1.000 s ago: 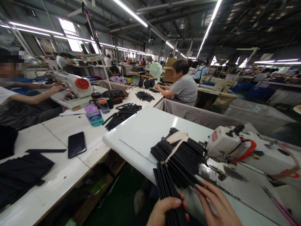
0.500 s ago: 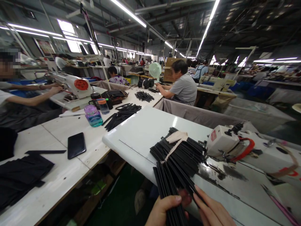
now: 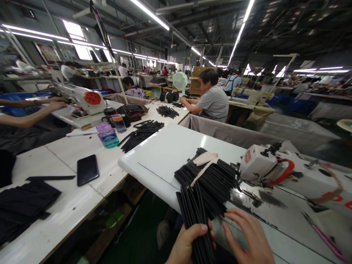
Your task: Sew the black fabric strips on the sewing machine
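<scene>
My left hand [image 3: 184, 240] is closed round a bunch of narrow black fabric strips [image 3: 191, 207], thumb across the top, near the table's front edge. Just right of it is my right hand [image 3: 246, 236], with its fingers apart and nothing visible in them. Beyond both hands, a larger bundle of black strips [image 3: 220, 183] lies on the white sewing table [image 3: 162, 154], with a beige cloth band [image 3: 205, 160] across it. The far ends of the held strips overlap this bundle. The head of a white sewing machine [image 3: 260, 163] stands right beside the bundle.
Pink-handled snips [image 3: 326, 236] lie at the right. On the left table are a phone [image 3: 87, 170], a purple-and-teal bottle [image 3: 107, 135], loose black strips [image 3: 143, 134] and black cloth [image 3: 26, 205]. A co-worker [image 3: 213, 97] sits across; another person's arms [image 3: 35, 112] are at the left machine.
My right hand has come away from the strips it was touching and its fingers have spread. The strips that fanned toward it now lie closer to the bunch in my left hand.
</scene>
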The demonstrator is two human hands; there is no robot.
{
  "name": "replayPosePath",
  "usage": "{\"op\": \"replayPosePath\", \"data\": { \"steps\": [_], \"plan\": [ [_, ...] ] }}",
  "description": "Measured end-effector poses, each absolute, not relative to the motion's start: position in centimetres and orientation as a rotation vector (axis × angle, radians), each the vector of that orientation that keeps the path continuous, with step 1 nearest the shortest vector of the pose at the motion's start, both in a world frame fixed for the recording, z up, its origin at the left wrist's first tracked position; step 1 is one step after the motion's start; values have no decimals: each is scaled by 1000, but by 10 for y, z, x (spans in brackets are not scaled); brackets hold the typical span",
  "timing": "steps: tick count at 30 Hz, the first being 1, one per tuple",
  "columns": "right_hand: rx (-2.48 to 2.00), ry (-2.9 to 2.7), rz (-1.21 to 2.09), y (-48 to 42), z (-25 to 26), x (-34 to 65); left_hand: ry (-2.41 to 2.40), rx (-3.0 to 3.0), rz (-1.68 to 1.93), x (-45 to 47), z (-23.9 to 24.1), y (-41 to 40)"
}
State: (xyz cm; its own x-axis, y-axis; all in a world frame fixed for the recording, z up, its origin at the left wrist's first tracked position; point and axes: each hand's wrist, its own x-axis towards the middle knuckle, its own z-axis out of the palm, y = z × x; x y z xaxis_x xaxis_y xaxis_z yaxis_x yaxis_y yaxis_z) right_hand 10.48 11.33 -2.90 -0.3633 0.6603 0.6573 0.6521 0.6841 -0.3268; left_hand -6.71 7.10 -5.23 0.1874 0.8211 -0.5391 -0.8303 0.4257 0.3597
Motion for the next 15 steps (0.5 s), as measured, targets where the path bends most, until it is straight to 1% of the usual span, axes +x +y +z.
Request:
{"op": "replayPosePath", "data": {
  "steps": [2, 5, 10, 15],
  "plan": [
    [-1121, -2073, -38, 125, -39, 105, 734, -1, 1153, -68, -53, 71],
    [-1074, -2127, -49, 131, -52, 99, 673, 7, 1143, -68, -54, 71],
    [-1035, -2215, -287, 135, -57, 94, 588, -15, 1235, -65, -52, 73],
    [-975, -2220, -256, 142, -50, 95, 490, -80, 1154, -67, -49, 74]
  ]
}}
